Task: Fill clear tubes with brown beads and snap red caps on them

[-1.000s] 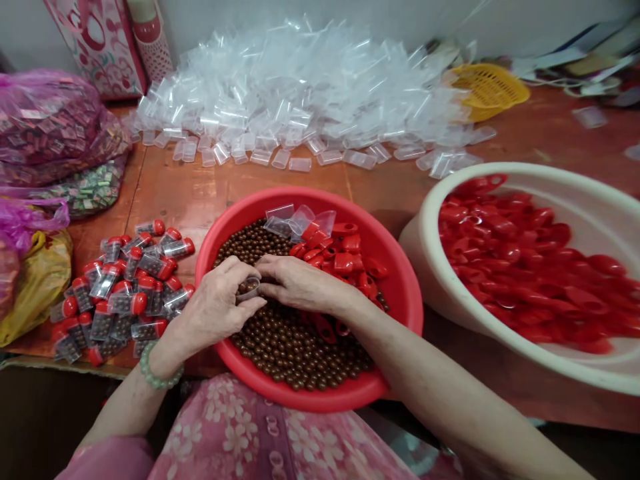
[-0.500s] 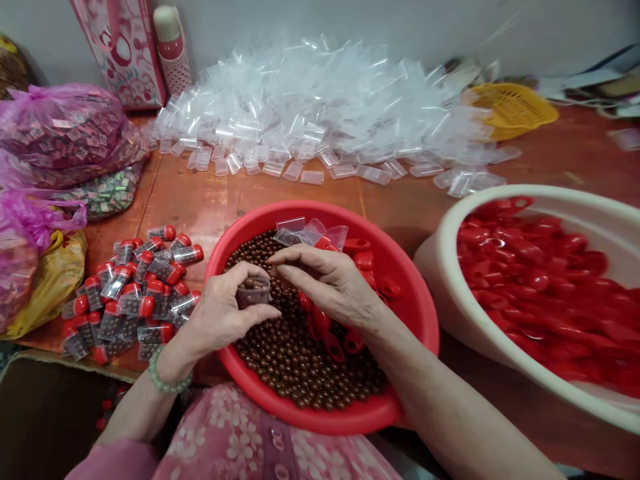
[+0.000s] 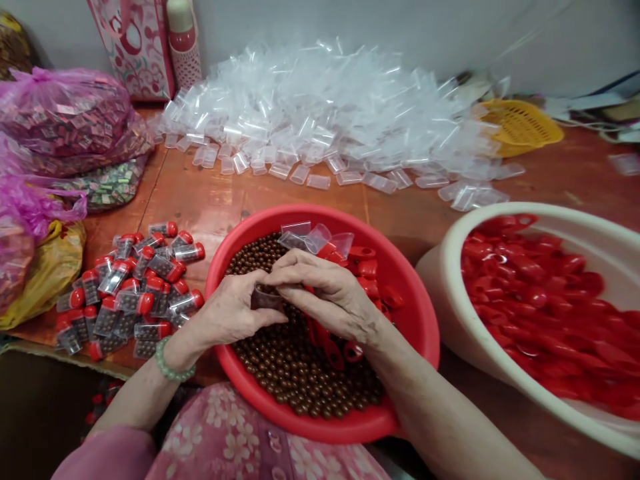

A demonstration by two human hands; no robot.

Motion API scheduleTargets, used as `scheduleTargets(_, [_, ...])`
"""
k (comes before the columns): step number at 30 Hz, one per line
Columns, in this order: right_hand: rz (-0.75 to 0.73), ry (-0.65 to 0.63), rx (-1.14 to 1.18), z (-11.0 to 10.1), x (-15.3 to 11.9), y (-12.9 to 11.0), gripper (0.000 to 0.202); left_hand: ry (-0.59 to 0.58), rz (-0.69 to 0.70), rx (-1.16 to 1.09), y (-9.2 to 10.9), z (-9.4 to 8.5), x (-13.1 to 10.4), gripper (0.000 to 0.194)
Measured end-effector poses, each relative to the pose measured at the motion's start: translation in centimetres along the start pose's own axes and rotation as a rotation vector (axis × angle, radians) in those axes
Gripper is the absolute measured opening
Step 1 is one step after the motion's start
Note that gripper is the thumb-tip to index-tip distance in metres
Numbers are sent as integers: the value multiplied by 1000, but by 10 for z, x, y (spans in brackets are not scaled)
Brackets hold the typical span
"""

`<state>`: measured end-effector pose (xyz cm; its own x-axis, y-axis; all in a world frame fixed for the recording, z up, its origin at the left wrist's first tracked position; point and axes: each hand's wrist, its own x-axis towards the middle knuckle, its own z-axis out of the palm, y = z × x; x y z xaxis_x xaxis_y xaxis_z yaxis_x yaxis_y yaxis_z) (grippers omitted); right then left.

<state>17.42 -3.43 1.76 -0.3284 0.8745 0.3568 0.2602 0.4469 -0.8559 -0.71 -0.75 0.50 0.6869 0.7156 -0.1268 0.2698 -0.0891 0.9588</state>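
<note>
My left hand [image 3: 227,310] is closed around a small clear plastic container [image 3: 267,300], mouth upward, with brown balls inside. At that mouth my right hand [image 3: 333,297] has its fingertips pressed together, and what they hold, if anything, is hidden. Both hands are over a red basin [image 3: 427,333]. Brown balls [image 3: 315,380] fill its left and near parts. Red plastic caps [image 3: 369,270] with loops lie on the right, some partly under my right hand. A few clear containers [image 3: 319,239] rest at the basin's far side.
Filled, red-capped containers [image 3: 133,300] are heaped on the left. Clear containers [image 3: 320,113] are piled along the wall. A white tub [image 3: 453,267] of red caps stands right. Bags [image 3: 65,127] lie far left, and a yellow basket [image 3: 530,127] sits at back right.
My right hand has moved left and its fingertips now meet the container's mouth. My left hand has shifted slightly right with the container. The camera view has shifted a little.
</note>
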Motion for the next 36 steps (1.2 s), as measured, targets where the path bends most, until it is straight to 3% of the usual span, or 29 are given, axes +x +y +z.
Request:
scheduleTargets(8, [-3, -13, -29, -3, 1, -2, 11, -22, -46, -45, 0, -3, 3, 17])
scheduleTargets(14, [29, 11, -54, 0, 0, -1, 14, -24, 45, -130, -3, -1, 6, 15])
scheduleTargets(18, [-2, -17, -89, 3, -1, 0, 23, -32, 75, -45, -6, -1, 7, 16])
scheduleTargets(23, [-13, -14, -82, 5, -2, 1, 8, -41, 53, 39, -9, -2, 7, 14])
scheduleTargets(28, [134, 3, -6, 3, -1, 1, 16, -58, 20, -128, -8, -3, 11, 18])
scheduleTargets(31, [232, 59, -4, -8, -4, 0, 19, -21, -15, -275, 1, -6, 8, 19])
scheduleTargets(34, [320, 104, -150, -25, -18, -5, 15, -52, 7, -406, 12, -11, 1, 19])
scheduleTargets(36, [388, 3, -292, -32, -33, -11, 10, -123, 39, -427, 17, -15, -3, 20])
